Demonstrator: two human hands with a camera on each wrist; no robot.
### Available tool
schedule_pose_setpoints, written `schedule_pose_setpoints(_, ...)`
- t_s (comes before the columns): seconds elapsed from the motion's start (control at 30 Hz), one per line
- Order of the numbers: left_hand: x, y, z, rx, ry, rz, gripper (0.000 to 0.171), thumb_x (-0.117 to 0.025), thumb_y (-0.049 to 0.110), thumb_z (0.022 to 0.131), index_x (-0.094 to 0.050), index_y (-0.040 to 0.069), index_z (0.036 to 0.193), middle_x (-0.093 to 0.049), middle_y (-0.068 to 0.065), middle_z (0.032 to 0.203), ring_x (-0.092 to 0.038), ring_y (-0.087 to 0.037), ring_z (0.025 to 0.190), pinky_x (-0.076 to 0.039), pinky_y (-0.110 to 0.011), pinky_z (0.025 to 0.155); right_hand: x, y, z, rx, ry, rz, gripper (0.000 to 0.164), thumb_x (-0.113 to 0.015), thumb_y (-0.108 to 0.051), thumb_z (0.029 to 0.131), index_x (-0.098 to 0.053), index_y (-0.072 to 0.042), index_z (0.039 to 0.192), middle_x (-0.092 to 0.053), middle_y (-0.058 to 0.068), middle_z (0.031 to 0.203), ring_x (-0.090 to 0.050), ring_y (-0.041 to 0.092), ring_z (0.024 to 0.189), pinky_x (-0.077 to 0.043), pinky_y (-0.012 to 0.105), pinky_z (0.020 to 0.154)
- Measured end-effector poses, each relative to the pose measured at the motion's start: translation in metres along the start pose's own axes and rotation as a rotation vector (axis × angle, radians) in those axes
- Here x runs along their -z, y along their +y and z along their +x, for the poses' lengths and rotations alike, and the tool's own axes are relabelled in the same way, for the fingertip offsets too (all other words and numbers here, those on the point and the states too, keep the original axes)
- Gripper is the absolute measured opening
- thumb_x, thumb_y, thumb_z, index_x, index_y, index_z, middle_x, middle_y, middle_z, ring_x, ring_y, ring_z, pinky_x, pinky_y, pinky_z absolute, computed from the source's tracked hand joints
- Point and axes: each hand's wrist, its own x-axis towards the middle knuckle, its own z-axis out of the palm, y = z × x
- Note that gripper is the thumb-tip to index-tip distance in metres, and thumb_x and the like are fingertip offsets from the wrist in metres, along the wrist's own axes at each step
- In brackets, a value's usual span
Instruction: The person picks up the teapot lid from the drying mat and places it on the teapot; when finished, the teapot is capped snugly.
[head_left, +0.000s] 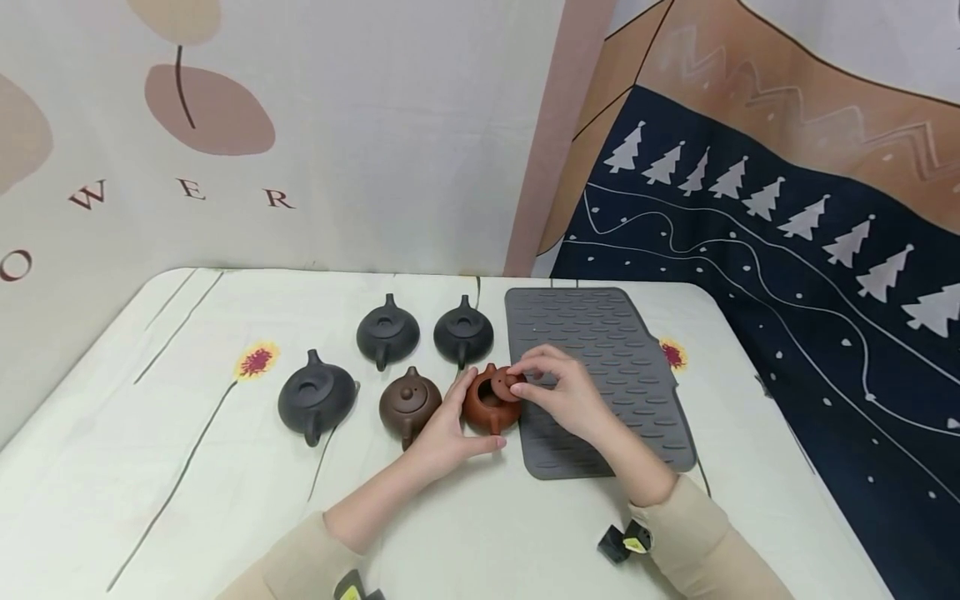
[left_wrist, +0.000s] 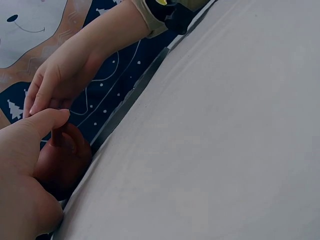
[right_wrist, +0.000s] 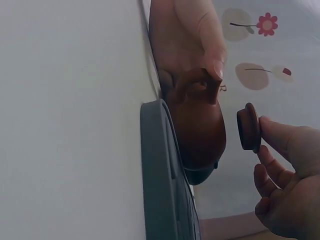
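Observation:
A reddish-brown clay teapot (head_left: 508,416) stands uncovered on the table, its dark opening showing in the head view. My left hand (head_left: 441,440) holds it, fingers along its left side and thumb by the handle; in the left wrist view that thumb partly hides the teapot (left_wrist: 62,165). With thumb and fingertips my right hand (head_left: 567,396) pinches the round teapot lid (head_left: 507,385) at the opening's right side. The right wrist view shows the lid (right_wrist: 248,128) tilted on edge, apart from the teapot body (right_wrist: 201,135).
Close to the left hand stands a dark brown lidded teapot (head_left: 409,397). Three black teapots sit farther off: one at left (head_left: 315,402), two at the back (head_left: 387,335) (head_left: 463,333). A grey ridged mat (head_left: 611,417) lies right of the red teapot, under the right forearm.

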Motion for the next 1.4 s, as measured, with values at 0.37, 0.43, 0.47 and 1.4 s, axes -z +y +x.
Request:
schedule_pose_setpoints(0.37, 0.000, 0.001, 0.000, -0.006, 0.001, 0.001, 0.103, -0.082, 0.021, 0.075, -0.016, 0.010, 0.154, -0.009, -0.012, 0.158, -0.010, -0.028, 0.143, -0.021, -0.051, 0.110, -0.013, 0.002, 0.008, -0.015, -0.046, 0.020, 0.017, -0.074, -0.012, 0.084, -0.074, -0.010, 0.101, -0.063, 0.002, 0.104, -0.056, 0.025, 0.091, -0.048, 0.040, 0.077)
schedule_pose_setpoints(0.43, 0.000, 0.001, 0.000, -0.009, 0.002, 0.000, 0.103, -0.082, 0.020, 0.075, -0.017, 0.009, 0.154, -0.009, -0.013, 0.158, -0.011, -0.028, 0.143, -0.021, -0.050, 0.110, -0.015, 0.003, 0.009, -0.007, -0.054, 0.015, 0.017, -0.074, -0.012, 0.084, -0.074, -0.010, 0.101, -0.063, 0.001, 0.102, -0.056, 0.024, 0.090, -0.048, 0.039, 0.077)
schedule_pose_setpoints(0.47, 0.000, 0.001, 0.000, -0.010, 0.002, -0.001, 0.103, -0.082, 0.020, 0.075, -0.016, 0.009, 0.154, -0.009, -0.013, 0.158, -0.011, -0.029, 0.143, -0.021, -0.050, 0.110, -0.015, 0.004, 0.010, -0.003, -0.059, 0.009, 0.016, -0.074, -0.012, 0.084, -0.074, -0.010, 0.101, -0.063, 0.000, 0.101, -0.056, 0.023, 0.090, -0.048, 0.037, 0.077)
schedule_pose_setpoints(1.4, 0.001, 0.004, -0.001, -0.010, 0.001, 0.002, 0.103, -0.083, 0.020, 0.074, -0.017, 0.008, 0.153, -0.011, -0.013, 0.158, -0.014, -0.029, 0.142, -0.023, -0.050, 0.110, -0.017, 0.006, 0.013, -0.027, -0.098, -0.015, 0.017, -0.075, -0.012, 0.084, -0.074, -0.011, 0.101, -0.062, -0.002, 0.101, -0.054, 0.020, 0.085, -0.049, 0.038, 0.073)
